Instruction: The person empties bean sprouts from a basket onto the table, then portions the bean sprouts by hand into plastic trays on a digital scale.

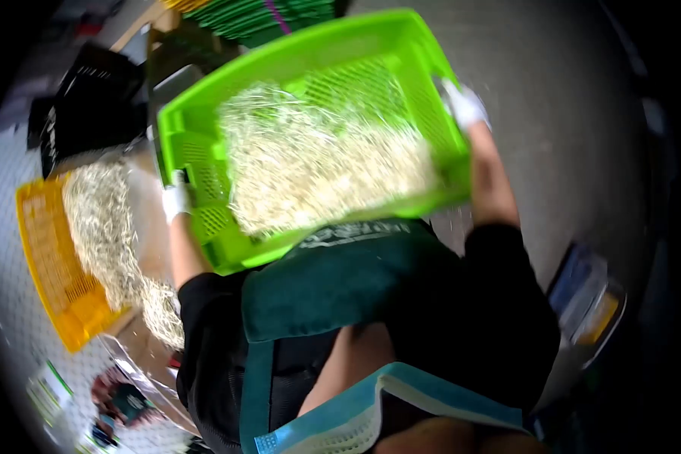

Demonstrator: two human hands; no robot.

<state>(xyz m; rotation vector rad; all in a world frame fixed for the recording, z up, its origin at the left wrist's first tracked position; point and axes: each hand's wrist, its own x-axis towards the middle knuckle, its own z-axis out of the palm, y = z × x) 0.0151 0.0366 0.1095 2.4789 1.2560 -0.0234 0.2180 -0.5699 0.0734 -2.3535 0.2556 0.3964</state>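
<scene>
A bright green plastic crate (424,57) is held up in front of my body, tilted in view. Pale shredded straw-like material (318,163) covers much of its bottom. My left hand (176,198), in a white glove, grips the crate's left end at the handle opening. On the opposite end my right hand (467,107), also white-gloved, is closed round the rim by the handle slot. The fingers of both hands are partly hidden by the crate walls and slightly blurred.
An orange crate (53,261) with more straw (102,227) is at left, beside a cardboard box (147,363). Black crates (98,106) are behind it. Stacked green crates (257,19) stand at the top. A clear container (586,303) is at right. Another person (125,397) is at lower left.
</scene>
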